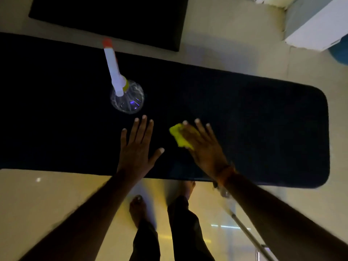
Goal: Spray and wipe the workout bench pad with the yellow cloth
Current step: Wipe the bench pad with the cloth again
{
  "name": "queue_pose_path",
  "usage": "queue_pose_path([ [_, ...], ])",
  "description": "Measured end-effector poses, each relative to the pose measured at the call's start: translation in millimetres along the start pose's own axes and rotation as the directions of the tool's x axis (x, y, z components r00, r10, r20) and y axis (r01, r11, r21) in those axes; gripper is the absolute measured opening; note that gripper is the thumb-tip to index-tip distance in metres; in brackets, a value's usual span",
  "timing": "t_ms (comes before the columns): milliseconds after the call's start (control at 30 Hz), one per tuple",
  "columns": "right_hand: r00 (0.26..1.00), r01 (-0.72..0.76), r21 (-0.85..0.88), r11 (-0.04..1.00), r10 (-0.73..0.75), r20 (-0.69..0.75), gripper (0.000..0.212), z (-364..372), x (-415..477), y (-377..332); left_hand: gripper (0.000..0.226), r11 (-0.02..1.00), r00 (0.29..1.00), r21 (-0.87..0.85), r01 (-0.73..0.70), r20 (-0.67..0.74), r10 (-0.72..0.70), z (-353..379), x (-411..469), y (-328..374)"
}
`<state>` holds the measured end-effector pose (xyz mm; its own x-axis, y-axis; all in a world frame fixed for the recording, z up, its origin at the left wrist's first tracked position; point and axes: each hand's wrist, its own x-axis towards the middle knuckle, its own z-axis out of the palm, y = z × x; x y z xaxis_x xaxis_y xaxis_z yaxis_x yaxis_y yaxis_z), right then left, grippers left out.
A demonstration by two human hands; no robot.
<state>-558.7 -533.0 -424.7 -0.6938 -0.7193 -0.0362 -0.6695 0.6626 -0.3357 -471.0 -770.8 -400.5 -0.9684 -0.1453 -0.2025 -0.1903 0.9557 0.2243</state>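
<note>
The black bench pad (pixel 254 119) stretches across the middle of the view, its rounded end at the right. A clear spray bottle (pixel 126 98) with a white and red sprayer head stands upright on the pad, left of centre. My left hand (pixel 137 147) lies flat on the pad with fingers spread, just below the bottle and holding nothing. My right hand (pixel 203 146) presses flat on the yellow cloth (pixel 179 136), which sticks out from under the palm on its left side. The two hands are a small gap apart.
A second black pad (pixel 113 17) lies on the floor beyond the bench. A white box (pixel 318 25) sits at the top right. My bare feet (pixel 138 208) stand on the shiny tiled floor below the pad's near edge. A metal bench leg (pixel 248 236) slants at the lower right.
</note>
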Motion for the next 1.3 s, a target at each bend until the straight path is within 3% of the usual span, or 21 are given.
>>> queue_pose_path([
  [33,0.982,-0.183,0.025,0.983,0.184,-0.05,0.054,-1,1,1,0.086,1.0,1.0,0.004,-0.014,-0.001,0.014,0,-5,-6],
  [100,0.783,-0.586,0.184,0.789,0.61,-0.123,0.055,2,4,-16,0.082,0.999,0.999,0.016,-0.038,0.009,0.038,-1,-14,-17],
  [133,0.702,-0.658,0.259,0.707,0.7,-0.127,0.056,6,5,-38,0.08,0.999,0.999,0.02,-0.041,0.012,0.04,-1,-18,-22],
  [167,0.703,-0.649,0.294,0.702,0.701,-0.121,0.058,12,6,-63,0.079,0.999,0.999,0.019,-0.04,0.015,0.039,-2,-21,-27],
  [200,0.771,-0.578,0.298,0.759,0.628,-0.104,0.058,20,2,-87,0.078,0.999,0.999,0.014,-0.037,0.021,0.036,-3,-24,-31],
  [267,0.943,-0.306,0.214,0.928,0.325,-0.064,0.056,31,-13,-115,0.077,1.0,0.999,-0.002,-0.03,0.038,0.03,-7,-30,-38],
  [333,0.987,-0.141,0.119,0.983,0.149,-0.055,0.054,29,-19,-104,0.076,0.999,0.998,-0.019,-0.027,0.05,0.028,-12,-37,-43],
  [400,0.944,-0.317,0.136,0.939,0.326,-0.056,0.057,25,-16,-98,0.076,0.998,0.996,-0.048,-0.033,0.077,0.037,-16,-42,-49],
  [467,0.819,-0.545,0.256,0.798,0.572,-0.041,0.062,23,-10,-116,0.077,0.995,0.991,-0.093,-0.02,0.127,0.032,-23,-45,-52],
  [500,0.798,-0.569,0.309,0.762,0.602,-0.016,0.063,23,-6,-130,0.074,0.992,0.99,-0.123,0.004,0.142,0.014,-27,-45,-50],
  [567,0.852,-0.501,0.366,0.784,0.521,0.051,0.055,24,-4,-153,0.056,0.968,0.993,-0.241,0.073,0.111,-0.048,-40,-45,-43],
  [633,0.908,-0.402,0.431,0.808,0.412,0.075,0.053,18,-7,-161,0.033,0.86,0.979,-0.469,0.201,0.112,-0.168,-53,-41,-32],
  [700,0.923,-0.359,0.481,0.8,0.381,0.055,0.053,4,-10,-163,0.036,0.602,0.921,-0.698,0.387,0.318,-0.224,-69,-35,-20],
  [800,0.934,-0.314,0.488,0.815,0.358,0.002,0.054,-18,-8,-166,0.035,0.204,0.777,-0.75,0.629,0.614,-0.14,-81,-29,-9],
  [867,0.942,-0.286,0.514,0.809,0.335,-0.002,0.06,-29,-4,-162,0.018,0.139,0.787,-0.775,0.617,0.603,-0.13,-75,-25,-7],
  [933,0.921,-0.323,0.655,0.683,0.386,0.051,0.078,-40,0,-150,0.011,0.122,0.823,-0.816,0.564,0.547,-0.152,-72,-18,-4],
  [1000,0.859,-0.427,0.774,0.467,0.477,0.186,0.098,-51,4,-136,0.022,0.086,0.848,-0.849,0.521,0.504,-0.164,-72,-11,-2],
  [1033,0.826,-0.48,0.797,0.367,0.497,0.268,0.097,-56,7,-129,0.023,0.074,0.854,-0.857,0.51,0.495,-0.161,-71,-8,-1],
  [1167,0.804,-0.49,0.868,0.084,0.427,0.413,0.048,-62,19,-104,0.02,0.001,0.869,-0.873,0.488,0.486,-0.091,-68,-2,3],
  [1233,0.823,-0.43,0.903,-0.014,0.405,0.398,0.031,-63,25,-95,0.016,-0.11,0.87,-0.874,0.474,0.484,-0.096,-70,3,9],
  [1300,0.82,-0.376,0.922,-0.087,0.432,0.375,0.028,-66,32,-86,0.04,-0.206,0.848,-0.84,0.502,0.525,-0.07,-71,10,16],
])
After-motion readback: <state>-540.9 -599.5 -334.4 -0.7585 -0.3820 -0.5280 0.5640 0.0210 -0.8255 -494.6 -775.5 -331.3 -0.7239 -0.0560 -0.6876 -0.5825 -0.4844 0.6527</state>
